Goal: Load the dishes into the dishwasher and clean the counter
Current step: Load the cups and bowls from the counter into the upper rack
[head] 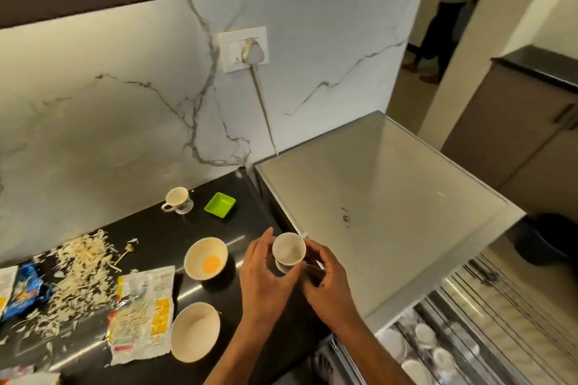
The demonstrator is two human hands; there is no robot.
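A white cup [288, 251] is held above the right end of the black counter [150, 231], between my left hand [266, 275] and my right hand [325, 281]; both hands grip its sides. On the counter stand a cream bowl with yellow residue [205, 257], an empty cream bowl [195, 331] nearer me, a patterned cup [177, 200] by the wall and a small green square dish [220, 204]. The open dishwasher rack [444, 344] at the lower right holds several white dishes.
Shredded scraps [81, 272] and torn snack wrappers [140, 312] litter the left of the counter. The grey dishwasher top [384, 206] lies to the right, a dark bin [544, 237] beyond it. A plug and cord [255, 55] hang on the marble wall. A person stands in the doorway [444, 15].
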